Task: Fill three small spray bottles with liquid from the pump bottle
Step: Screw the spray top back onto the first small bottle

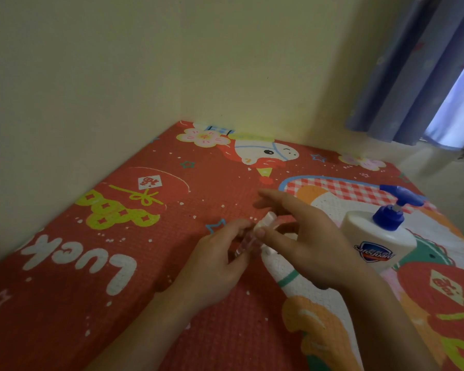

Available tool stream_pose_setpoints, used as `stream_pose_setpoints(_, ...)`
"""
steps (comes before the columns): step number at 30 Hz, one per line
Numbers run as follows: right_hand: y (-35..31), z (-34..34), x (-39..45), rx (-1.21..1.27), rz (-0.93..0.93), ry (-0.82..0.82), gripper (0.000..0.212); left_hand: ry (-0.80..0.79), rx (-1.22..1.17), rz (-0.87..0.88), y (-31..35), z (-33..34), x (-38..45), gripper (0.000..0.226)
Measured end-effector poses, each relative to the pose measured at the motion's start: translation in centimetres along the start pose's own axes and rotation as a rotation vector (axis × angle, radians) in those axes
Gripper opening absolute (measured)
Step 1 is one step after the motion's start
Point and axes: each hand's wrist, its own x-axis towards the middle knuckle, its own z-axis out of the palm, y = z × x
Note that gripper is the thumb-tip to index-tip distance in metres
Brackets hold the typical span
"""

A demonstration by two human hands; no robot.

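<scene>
The left hand (220, 259) curls its fingers round the clear body of a small spray bottle (248, 241), holding it tilted just above the red cartoon-print mat (118, 236). The right hand (303, 236) pinches the bottle's white spray cap (265, 220) between thumb and a finger, its other fingers stretched forward. Just right of that hand stands the white Safeguard pump bottle (381, 236), upright on the mat, blue pump head (397, 198) pointing left. Beyond, the mat meets a pale yellow wall (172, 62), with a blue curtain (426, 76) at the far right
</scene>
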Motion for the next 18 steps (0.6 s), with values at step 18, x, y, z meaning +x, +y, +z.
stream_pose_setpoints(18, 0.1, 1.4, 0.4, -0.136, 0.04, 0.081, 0.049, 0.04, -0.004, 0.007, 0.3, -0.1, 0.0, 0.032)
